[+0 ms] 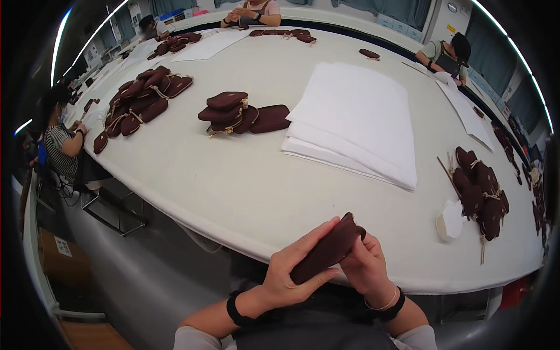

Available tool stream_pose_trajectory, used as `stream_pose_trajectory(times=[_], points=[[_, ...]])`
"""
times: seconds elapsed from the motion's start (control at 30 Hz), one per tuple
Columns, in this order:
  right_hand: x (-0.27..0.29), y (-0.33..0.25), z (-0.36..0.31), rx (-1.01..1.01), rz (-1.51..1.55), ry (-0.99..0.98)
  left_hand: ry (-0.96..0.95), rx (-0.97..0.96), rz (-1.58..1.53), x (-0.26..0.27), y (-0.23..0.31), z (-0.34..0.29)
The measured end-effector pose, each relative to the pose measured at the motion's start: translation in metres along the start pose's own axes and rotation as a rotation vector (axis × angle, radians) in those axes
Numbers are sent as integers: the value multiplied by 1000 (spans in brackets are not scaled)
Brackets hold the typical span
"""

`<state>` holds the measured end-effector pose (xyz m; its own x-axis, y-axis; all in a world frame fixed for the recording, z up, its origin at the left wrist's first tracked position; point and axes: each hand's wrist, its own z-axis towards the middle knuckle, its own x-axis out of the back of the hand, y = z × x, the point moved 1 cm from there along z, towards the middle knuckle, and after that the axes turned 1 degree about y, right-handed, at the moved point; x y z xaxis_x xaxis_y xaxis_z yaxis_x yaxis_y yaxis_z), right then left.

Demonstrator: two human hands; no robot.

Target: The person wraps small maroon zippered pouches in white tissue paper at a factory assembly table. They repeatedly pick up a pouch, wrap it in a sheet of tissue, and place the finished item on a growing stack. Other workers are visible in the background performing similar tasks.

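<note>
A dark brown zippered pouch (322, 252) is held up over the front edge of the table, tilted with its far end raised to the right. My left hand (290, 263) wraps round its body, thumb on the near side and fingers along the far side. My right hand (367, 262) pinches the pouch's right end near its zip; the fingertips are partly hidden behind it. Ahead to the left, a small stack of like pouches (226, 111) shows gold-coloured zip parts. One more pouch (270, 118) lies flat beside that stack, touching the white sheets.
A stack of large white sheets (356, 116) lies mid-table. Brown pouches with cords form a heap (140, 99) at left and another (481, 189) at right, beside a white roll-like piece (449, 220). Several people sit round the white table (233, 192); a stool (116, 213) stands at left.
</note>
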<state>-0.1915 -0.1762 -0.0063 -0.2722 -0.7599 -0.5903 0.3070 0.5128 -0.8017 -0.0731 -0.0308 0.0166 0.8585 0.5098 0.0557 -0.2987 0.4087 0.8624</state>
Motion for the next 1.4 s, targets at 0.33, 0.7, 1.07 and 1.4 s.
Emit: stream_pose_trajectory(times=[0.33,0.7,1.07,1.4], points=[[2,-8,-7,-46,28,5,31,12,51,-2,4,-6],[-1,-17,-3,-155,-14,-160,-34,16,92,3,3,-5],[-24,-22,9,-263,249,122,89,227,-224,-2,-10,-9],[-5,-6,8,-212,103,120,147,305,-280,-5,-10,-6]])
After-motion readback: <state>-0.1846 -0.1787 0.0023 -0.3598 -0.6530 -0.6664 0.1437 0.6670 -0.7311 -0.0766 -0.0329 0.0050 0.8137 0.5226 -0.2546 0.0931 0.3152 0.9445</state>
